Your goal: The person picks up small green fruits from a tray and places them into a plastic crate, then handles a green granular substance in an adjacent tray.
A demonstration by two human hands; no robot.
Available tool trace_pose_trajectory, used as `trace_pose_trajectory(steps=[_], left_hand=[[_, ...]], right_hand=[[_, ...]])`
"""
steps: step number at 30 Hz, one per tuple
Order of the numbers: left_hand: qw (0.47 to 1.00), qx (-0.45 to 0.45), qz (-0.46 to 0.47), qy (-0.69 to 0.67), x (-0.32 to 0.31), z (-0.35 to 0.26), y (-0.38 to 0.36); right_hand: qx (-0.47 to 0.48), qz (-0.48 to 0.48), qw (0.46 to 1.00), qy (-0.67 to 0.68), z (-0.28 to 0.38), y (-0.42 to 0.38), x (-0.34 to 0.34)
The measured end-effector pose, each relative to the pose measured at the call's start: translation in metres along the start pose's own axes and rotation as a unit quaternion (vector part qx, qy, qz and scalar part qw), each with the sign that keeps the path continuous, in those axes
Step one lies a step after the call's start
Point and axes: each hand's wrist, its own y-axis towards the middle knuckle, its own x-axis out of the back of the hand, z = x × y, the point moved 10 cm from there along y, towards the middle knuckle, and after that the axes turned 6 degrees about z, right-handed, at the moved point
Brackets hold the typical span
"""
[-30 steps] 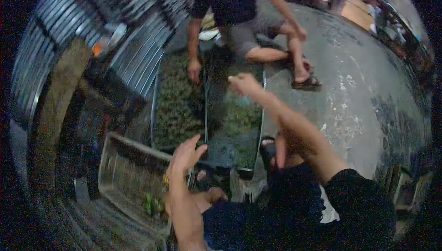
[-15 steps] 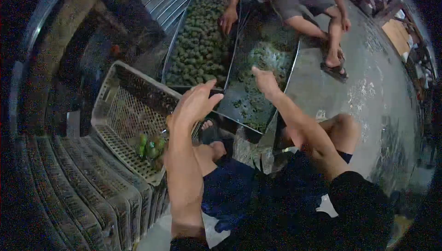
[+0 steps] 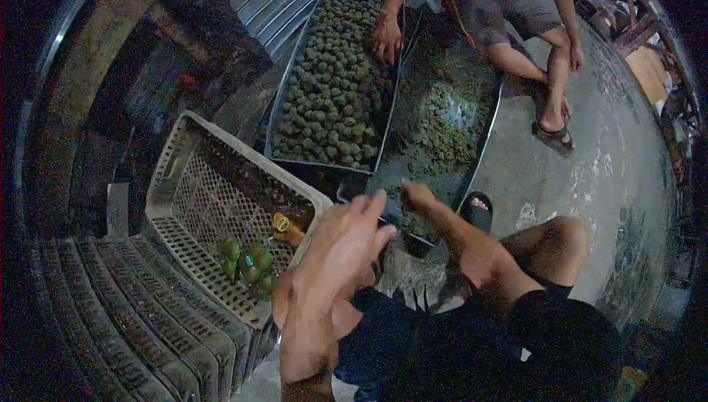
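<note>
My left hand (image 3: 348,234) is raised above my lap, beside the right rim of a plastic crate (image 3: 166,181). It is blurred, with fingers stretched, thumb apart and nothing visible in it. My right hand (image 3: 417,197) is over the near end of a metal tray (image 3: 472,170) holding loose, crumbly greenish material (image 3: 446,125). Its fingers look curled, and what they hold, if anything, is hidden. Several green fruits (image 3: 254,262) lie in the crate near an orange-brown item with a yellow label (image 3: 282,223). Left of that tray, a second tray (image 3: 274,125) is filled with round greenish balls (image 3: 324,92).
Opposite me sits another person, whose hand (image 3: 387,37) rests at the ball tray's right edge. That person's sandalled foot (image 3: 553,125) is on the concrete floor (image 3: 590,173). Stacked crates (image 3: 133,313) stand at lower left. Corrugated metal (image 3: 273,4) leans behind the trays.
The view has shifted, so trays and crate sit lower in it. Both my hands now appear lower, the left one closer to the right. The labelled item in the crate has come into clearer view.
</note>
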Motion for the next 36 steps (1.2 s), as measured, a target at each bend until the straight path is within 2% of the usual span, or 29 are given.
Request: trace_pose_trajectory(steps=[2,3,5,6,7,8,9,11,12,14,16,17,18,20,21,23,24,25,26,27,28,29,30,31,33,34,35,36], left_hand=[[0.999,-0.028,0.025,0.028,-0.006,-0.008,0.0],[0.999,-0.027,0.027,0.027,-0.005,-0.009,0.0],[0.998,-0.05,0.019,0.039,-0.001,-0.013,0.0],[0.997,-0.047,0.038,0.046,-0.005,-0.009,0.003],[0.997,-0.044,0.04,0.048,-0.008,-0.005,0.004],[0.997,-0.043,0.036,0.061,-0.011,-0.003,0.006],[0.996,-0.043,0.03,0.074,-0.011,0.001,0.008],[0.995,-0.038,0.043,0.084,-0.01,0.006,0.011],[0.994,-0.031,0.052,0.091,-0.015,0.01,0.011],[0.994,-0.027,0.08,0.069,-0.011,0.015,0.013],[0.996,-0.018,0.069,0.054,-0.025,0.023,0.01],[0.998,-0.011,0.049,0.038,-0.03,0.028,0.009],[0.998,-0.012,0.052,0.037,-0.036,0.033,0.012],[0.998,-0.009,0.038,-0.059,-0.035,0.038,0.011],[0.995,-0.008,0.038,-0.094,-0.032,0.036,0.01],[0.996,-0.013,0.077,0.034,-0.011,0.02,0.018],[0.996,-0.018,0.087,0.028,-0.014,0.016,0.016],[0.996,-0.014,0.091,0.021,-0.014,0.017,0.015],[0.996,-0.008,0.085,0.016,-0.013,0.017,0.016],[0.996,-0.007,0.081,0.017,-0.014,0.015,0.015],[0.997,-0.014,0.077,0.023,-0.014,0.011,0.012],[0.997,-0.021,0.07,0.031,-0.012,0.007,0.01],[0.997,-0.021,0.065,0.036,-0.012,0.007,0.01],[0.997,-0.014,0.065,0.026,-0.015,0.01,0.012],[0.998,-0.01,0.062,0.018,-0.017,0.013,0.014],[0.998,-0.006,0.059,0.021,-0.017,0.014,0.015],[0.998,-0.001,0.056,0.023,-0.016,0.015,0.015],[0.999,-0.003,0.053,0.0,-0.012,0.015,0.016]], right_hand=[[0.047,0.051,0.96,0.273,0.093,0.017,0.003],[0.07,0.066,0.875,0.474,0.154,0.002,0.009],[0.172,0.003,0.906,0.386,0.214,0.026,0.05],[0.169,0.006,0.906,0.389,0.203,0.06,0.062],[0.134,-0.019,0.985,0.103,0.169,0.111,0.076],[0.152,-0.014,0.983,-0.103,0.141,0.149,0.078],[0.175,-0.026,0.937,-0.302,0.113,0.187,0.08],[0.256,-0.006,0.879,-0.402,0.086,0.186,0.048],[0.262,-0.029,0.83,-0.491,0.084,0.164,0.037],[0.265,-0.049,0.775,-0.571,0.065,0.162,0.02],[0.112,0.007,0.814,-0.571,-0.001,0.187,0.015],[0.109,0.011,0.815,-0.569,-0.018,0.177,0.009],[0.147,0.023,0.817,-0.557,-0.018,0.152,0.0],[0.198,0.038,0.806,-0.557,-0.011,0.096,-0.009],[0.186,0.044,0.809,-0.556,0.005,0.08,-0.006],[0.164,0.11,0.725,-0.66,0.028,0.061,-0.011],[0.153,0.114,0.729,-0.658,0.018,0.055,-0.003],[0.123,0.079,0.852,-0.503,0.018,0.053,0.015],[0.097,0.037,0.937,-0.333,0.019,0.056,0.034],[0.101,0.037,0.936,-0.334,0.008,0.051,0.038],[0.201,0.016,0.853,-0.481,-0.006,0.036,0.029],[0.295,-0.01,0.736,-0.609,-0.019,0.028,0.017],[0.355,-0.058,0.755,-0.548,-0.022,0.034,0.023],[0.358,-0.061,0.753,-0.548,-0.033,0.043,0.025],[0.357,-0.229,0.799,-0.426,-0.028,0.044,0.071],[0.362,-0.231,0.795,-0.427,-0.005,0.041,0.083],[0.193,-0.085,0.963,-0.166,-0.007,0.059,0.109],[-0.004,0.074,0.99,0.116,-0.017,0.051,0.101]])
